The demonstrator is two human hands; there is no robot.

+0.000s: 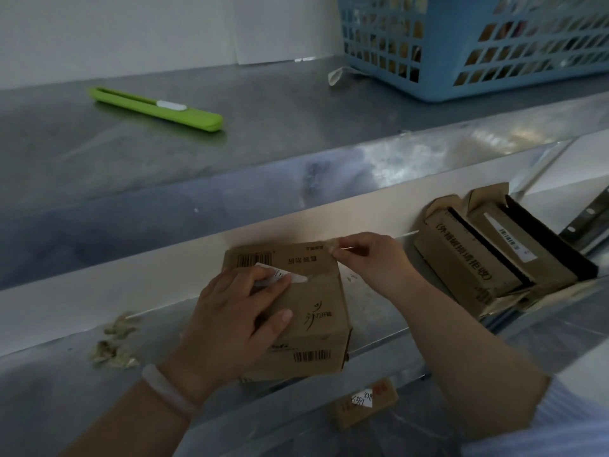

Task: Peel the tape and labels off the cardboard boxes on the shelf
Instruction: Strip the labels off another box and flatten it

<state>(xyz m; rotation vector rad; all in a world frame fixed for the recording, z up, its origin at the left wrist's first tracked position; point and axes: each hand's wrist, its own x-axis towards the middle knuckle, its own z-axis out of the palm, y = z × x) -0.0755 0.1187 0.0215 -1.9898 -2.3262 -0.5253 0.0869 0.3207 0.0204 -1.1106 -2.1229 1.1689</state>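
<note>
Small corrugated cardboard box (pixel 316 301) sits on the lower sheet-metal shelf (pixel 66 390), long axis running away from the person, with barcodes printed at both ends. Left hand (pixel 230 318) presses flat on its top, fingers straight, partly covering a white label (pixel 296 278). Right hand (pixel 372 258) pinches a translucent tape strip (pixel 331 247) at the far right corner.

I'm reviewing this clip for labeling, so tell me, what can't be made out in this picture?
All in the head view:
- The white label on the cardboard box is partly covered by the left hand; its print is too small to read.
- The tape pinched by the right hand is blurred; its length is unclear.
- The blue basket is cut off by the top and right edges; its contents blur behind the lattice.
</note>
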